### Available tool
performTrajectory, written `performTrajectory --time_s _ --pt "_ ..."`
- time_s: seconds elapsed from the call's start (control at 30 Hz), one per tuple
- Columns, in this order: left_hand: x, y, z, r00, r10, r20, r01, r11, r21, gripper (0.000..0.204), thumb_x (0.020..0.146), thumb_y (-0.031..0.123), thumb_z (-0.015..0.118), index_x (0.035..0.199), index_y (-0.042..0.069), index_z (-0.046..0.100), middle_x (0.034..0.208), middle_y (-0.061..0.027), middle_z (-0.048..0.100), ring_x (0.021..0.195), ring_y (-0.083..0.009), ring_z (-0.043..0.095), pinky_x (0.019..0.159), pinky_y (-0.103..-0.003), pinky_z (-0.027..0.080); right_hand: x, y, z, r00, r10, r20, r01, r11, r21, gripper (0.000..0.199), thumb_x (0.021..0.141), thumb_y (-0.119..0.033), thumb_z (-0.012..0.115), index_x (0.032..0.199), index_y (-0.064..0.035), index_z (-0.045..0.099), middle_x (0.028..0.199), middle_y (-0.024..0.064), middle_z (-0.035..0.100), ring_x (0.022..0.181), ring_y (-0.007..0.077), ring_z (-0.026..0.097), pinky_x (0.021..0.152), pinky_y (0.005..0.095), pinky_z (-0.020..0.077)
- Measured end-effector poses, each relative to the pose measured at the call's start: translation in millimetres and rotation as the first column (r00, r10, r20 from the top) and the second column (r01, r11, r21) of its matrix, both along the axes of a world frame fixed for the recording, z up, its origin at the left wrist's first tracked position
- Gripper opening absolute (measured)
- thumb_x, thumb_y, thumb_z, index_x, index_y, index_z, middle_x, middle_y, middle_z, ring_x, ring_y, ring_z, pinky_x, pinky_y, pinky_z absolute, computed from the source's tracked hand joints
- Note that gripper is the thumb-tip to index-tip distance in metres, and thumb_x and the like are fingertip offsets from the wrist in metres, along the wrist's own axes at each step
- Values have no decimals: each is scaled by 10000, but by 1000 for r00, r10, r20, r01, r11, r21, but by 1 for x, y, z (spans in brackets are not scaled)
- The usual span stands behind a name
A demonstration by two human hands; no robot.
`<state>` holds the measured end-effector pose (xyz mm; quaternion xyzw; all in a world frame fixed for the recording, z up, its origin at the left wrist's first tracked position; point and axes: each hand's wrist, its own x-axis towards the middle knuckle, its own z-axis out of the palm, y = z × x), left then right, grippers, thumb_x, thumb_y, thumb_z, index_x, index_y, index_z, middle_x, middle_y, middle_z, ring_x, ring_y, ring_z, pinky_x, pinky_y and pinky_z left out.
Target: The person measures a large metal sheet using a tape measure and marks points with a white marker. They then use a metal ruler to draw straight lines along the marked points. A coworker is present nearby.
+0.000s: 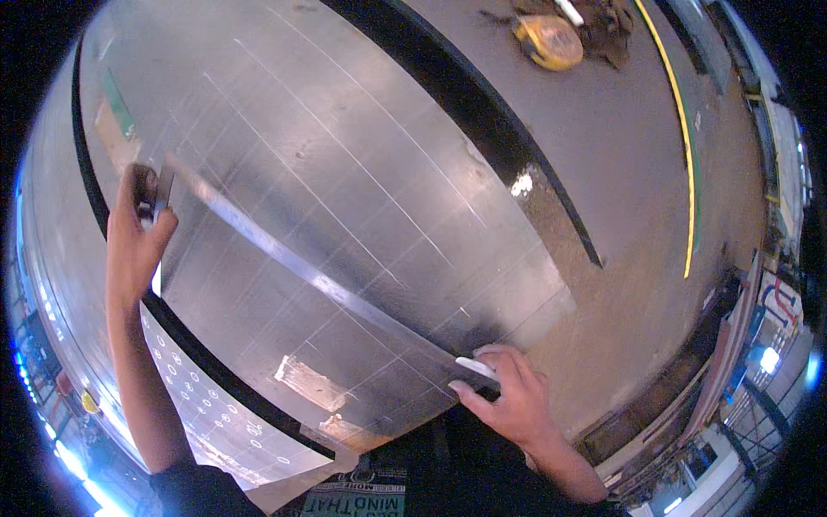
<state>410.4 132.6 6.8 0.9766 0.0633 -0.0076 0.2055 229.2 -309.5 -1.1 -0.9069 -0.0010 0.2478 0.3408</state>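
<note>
A large grey metal sheet (345, 164) marked with thin, light straight lines lies in front of me. Across it, slantwise between my hands, runs a long shiny metal strip (276, 250). My left hand (138, 228) is closed at the strip's far left end, around a small dark and grey metal piece (162, 191); its kind is unclear from blur. At the near right end, my right hand (512, 398) pinches a small white-topped dark piece (478, 370) between thumb and fingers. Whether that piece is joined to the strip, I cannot tell.
A yellow tape measure (551, 43) lies beside a dark crumpled thing at the upper right. Black strips (491, 95) run beyond and left of the sheet. A pale panel with rows of round marks (207, 396) is at lower left. A yellow edge line (685, 164) curves at right.
</note>
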Motion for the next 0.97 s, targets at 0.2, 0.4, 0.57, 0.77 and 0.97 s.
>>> performTrajectory --time_s 0.2,0.4,0.57,0.77,0.97 --pt "-35 -74 1 995 31 -92 -27 999 43 341 783 76 658 1107 22 568 1018 -129 658 961 -240 653 852 -369 506 -46 -19 -22 995 11 96 -4 997 -71 360 747 -252 833 998 -98 626 963 29 676 807 220 698 645 380 534" --pt "-48 -117 -20 999 34 -18 -33 999 24 338 785 86 673 1104 19 585 1031 -151 667 963 -286 668 850 -410 522 -58 -51 -14 984 -43 170 78 976 -202 366 717 -248 817 994 -104 626 925 38 661 769 244 688 618 395 522" --pt "-41 -136 -34 994 -104 38 97 981 167 281 868 143 711 1124 49 646 1054 -107 675 963 -240 659 852 -359 506 -59 -67 -16 991 -57 122 81 975 -206 336 768 -254 803 1018 -94 645 963 70 664 798 286 686 648 415 540" --pt "-38 -144 -48 994 104 40 -100 992 -81 271 882 250 725 1079 64 726 1027 -127 717 942 -254 694 844 -364 519 -54 -66 -26 945 17 326 36 987 -155 288 824 -328 798 1012 -144 683 1002 34 673 775 224 704 638 343 578" --pt "-39 -146 -58 986 138 94 -132 989 -61 293 869 279 734 1078 73 741 1019 -124 744 927 -270 704 855 -363 521 -56 -64 -37 932 34 361 2 995 -101 308 819 -249 817 1066 -112 696 1022 47 686 855 227 714 692 344 575"
